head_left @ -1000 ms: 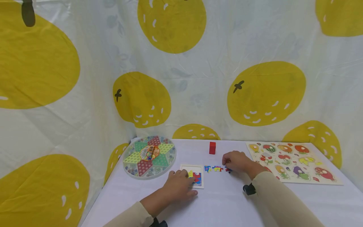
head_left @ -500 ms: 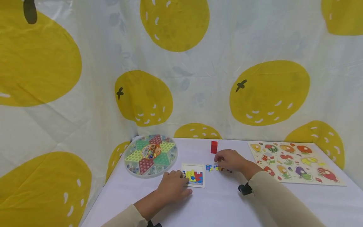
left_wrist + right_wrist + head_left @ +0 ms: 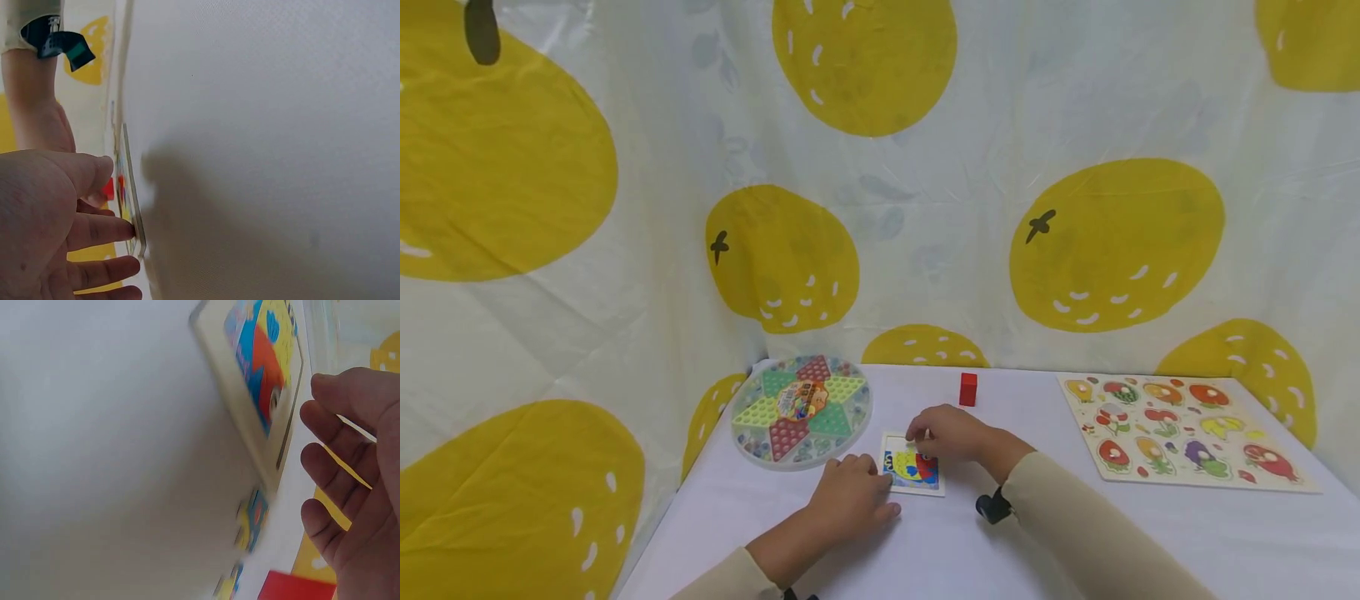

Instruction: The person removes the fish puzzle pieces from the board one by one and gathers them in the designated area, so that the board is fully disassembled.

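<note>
A small square wooden puzzle frame [image 3: 925, 492] lies flat, its lower part filled with a yellow, red and blue picture. My left hand [image 3: 850, 496] rests at its left edge, fingers spread, and in the left wrist view a fingertip touches the frame's edge [image 3: 134, 194]. Over the frame's upper right corner is my right hand [image 3: 951, 435], fingers loosely bent. The right wrist view shows the right hand [image 3: 362, 456] beside the frame [image 3: 240, 422] with nothing visible between its fingers. Loose jigsaw pieces [image 3: 255, 519] lie by the frame's corner, hidden by the right hand in the head view.
A red block [image 3: 968, 389] stands behind the frame. To the left is a round star-patterned game board [image 3: 801, 419]; a large fruit and vegetable puzzle board [image 3: 1180, 429] lies to the right. A curtain with yellow fruit prints hangs behind the white table.
My right hand has moved left from the loose pieces to the puzzle frame. The left hand has drawn back slightly leftward, uncovering more of the picture.
</note>
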The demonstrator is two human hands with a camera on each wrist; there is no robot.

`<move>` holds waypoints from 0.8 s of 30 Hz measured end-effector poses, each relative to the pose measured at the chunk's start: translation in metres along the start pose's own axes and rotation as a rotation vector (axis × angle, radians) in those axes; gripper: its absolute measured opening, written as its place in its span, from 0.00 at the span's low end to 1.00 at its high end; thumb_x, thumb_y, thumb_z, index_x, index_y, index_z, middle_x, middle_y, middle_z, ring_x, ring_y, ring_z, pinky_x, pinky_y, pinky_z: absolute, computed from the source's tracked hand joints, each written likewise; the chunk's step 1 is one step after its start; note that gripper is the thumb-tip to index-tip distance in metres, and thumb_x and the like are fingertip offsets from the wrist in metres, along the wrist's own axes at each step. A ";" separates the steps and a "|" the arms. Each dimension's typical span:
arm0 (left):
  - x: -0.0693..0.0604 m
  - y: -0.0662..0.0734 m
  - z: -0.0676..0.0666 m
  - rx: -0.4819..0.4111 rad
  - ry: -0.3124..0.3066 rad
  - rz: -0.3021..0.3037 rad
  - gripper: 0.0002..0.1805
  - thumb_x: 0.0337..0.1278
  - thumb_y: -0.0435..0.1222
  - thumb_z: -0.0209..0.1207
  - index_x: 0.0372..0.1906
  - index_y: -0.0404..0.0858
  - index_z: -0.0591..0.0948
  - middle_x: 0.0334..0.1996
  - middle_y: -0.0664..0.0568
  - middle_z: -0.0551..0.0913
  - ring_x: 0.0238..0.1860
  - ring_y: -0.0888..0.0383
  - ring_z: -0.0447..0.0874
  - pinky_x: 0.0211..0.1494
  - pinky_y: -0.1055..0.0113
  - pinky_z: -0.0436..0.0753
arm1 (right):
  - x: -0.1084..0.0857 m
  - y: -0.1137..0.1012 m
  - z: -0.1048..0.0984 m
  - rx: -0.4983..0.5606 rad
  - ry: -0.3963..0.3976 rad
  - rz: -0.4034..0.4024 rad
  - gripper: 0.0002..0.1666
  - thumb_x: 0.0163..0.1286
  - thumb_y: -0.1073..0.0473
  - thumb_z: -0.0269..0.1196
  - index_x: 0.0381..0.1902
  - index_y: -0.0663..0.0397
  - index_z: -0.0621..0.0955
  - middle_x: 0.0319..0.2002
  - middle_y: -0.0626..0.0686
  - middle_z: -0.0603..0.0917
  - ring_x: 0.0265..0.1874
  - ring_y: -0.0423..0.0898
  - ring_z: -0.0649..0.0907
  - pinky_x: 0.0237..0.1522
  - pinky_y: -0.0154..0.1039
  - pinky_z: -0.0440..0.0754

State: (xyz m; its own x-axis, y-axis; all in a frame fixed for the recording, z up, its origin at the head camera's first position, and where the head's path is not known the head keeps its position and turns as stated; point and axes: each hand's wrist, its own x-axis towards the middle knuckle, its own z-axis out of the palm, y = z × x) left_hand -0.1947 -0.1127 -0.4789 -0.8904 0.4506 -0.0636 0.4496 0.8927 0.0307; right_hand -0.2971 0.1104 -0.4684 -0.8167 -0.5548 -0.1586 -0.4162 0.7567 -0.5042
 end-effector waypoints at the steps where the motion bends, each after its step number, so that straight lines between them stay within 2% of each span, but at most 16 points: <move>1: -0.001 0.000 0.000 -0.007 -0.005 -0.001 0.28 0.67 0.64 0.64 0.61 0.54 0.89 0.44 0.55 0.81 0.46 0.55 0.76 0.50 0.52 0.73 | 0.002 -0.004 0.002 -0.005 -0.009 0.003 0.13 0.70 0.57 0.74 0.52 0.41 0.91 0.44 0.39 0.87 0.48 0.43 0.83 0.57 0.46 0.84; 4: -0.002 -0.001 -0.003 -0.017 -0.015 0.002 0.28 0.67 0.64 0.64 0.62 0.54 0.89 0.45 0.55 0.81 0.47 0.56 0.75 0.49 0.52 0.72 | 0.008 -0.013 0.007 -0.042 -0.032 0.005 0.15 0.69 0.57 0.74 0.53 0.39 0.92 0.48 0.40 0.87 0.54 0.45 0.83 0.63 0.49 0.81; 7: -0.001 -0.002 -0.002 -0.023 -0.030 0.006 0.28 0.68 0.64 0.63 0.62 0.54 0.89 0.45 0.55 0.81 0.47 0.56 0.75 0.50 0.52 0.71 | 0.012 -0.020 0.011 -0.070 -0.047 0.018 0.16 0.69 0.58 0.74 0.53 0.38 0.92 0.50 0.40 0.88 0.56 0.46 0.83 0.65 0.51 0.79; 14: 0.002 -0.001 -0.004 -0.029 -0.046 0.008 0.28 0.69 0.64 0.61 0.61 0.53 0.89 0.46 0.54 0.81 0.49 0.55 0.75 0.51 0.52 0.71 | 0.014 -0.026 0.014 -0.076 -0.070 0.074 0.19 0.66 0.61 0.76 0.53 0.37 0.92 0.48 0.39 0.86 0.55 0.46 0.83 0.62 0.50 0.82; 24: 0.005 -0.002 -0.008 -0.063 -0.086 0.010 0.26 0.69 0.63 0.63 0.60 0.54 0.90 0.48 0.56 0.81 0.51 0.55 0.75 0.53 0.51 0.71 | 0.020 -0.029 0.018 -0.094 -0.061 0.069 0.20 0.63 0.59 0.79 0.52 0.34 0.91 0.45 0.38 0.86 0.52 0.44 0.83 0.59 0.49 0.83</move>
State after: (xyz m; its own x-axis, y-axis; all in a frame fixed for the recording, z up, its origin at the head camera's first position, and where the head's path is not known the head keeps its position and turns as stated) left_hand -0.2005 -0.1127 -0.4711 -0.8751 0.4606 -0.1483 0.4511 0.8875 0.0943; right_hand -0.2941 0.0712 -0.4721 -0.8199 -0.5182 -0.2434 -0.3978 0.8214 -0.4087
